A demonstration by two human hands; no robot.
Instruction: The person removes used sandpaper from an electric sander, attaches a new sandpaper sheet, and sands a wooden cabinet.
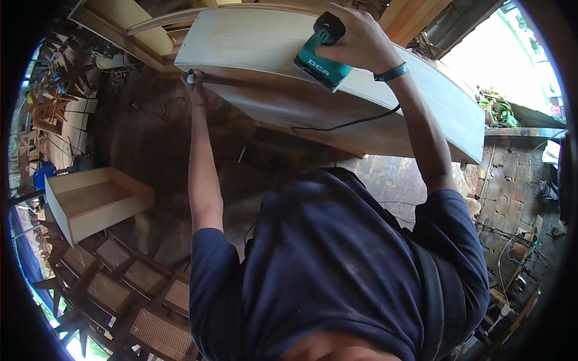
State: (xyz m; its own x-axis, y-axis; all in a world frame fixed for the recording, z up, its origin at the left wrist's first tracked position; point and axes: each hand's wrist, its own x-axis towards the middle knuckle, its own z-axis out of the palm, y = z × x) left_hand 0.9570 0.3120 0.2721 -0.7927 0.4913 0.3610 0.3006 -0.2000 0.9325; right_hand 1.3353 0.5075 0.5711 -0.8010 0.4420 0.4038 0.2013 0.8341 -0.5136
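My right hand is wrapped round the black-and-teal body of an electric palm sander marked DCA. The sander's base is at the front edge of the pale upper face of a long wooden panel piece; whether it presses on the wood I cannot tell. A black cord hangs across the piece's front side. At the left end, below the corner, my left hand is closed, and a small grey-white roundish thing shows at its fingers. What those fingers grip is too small to make out.
An open wooden drawer box stands at lower left, beside several chair frames with woven cane panels. A wooden frame lies behind the long piece. Cables and scraps lie on the brick floor at right.
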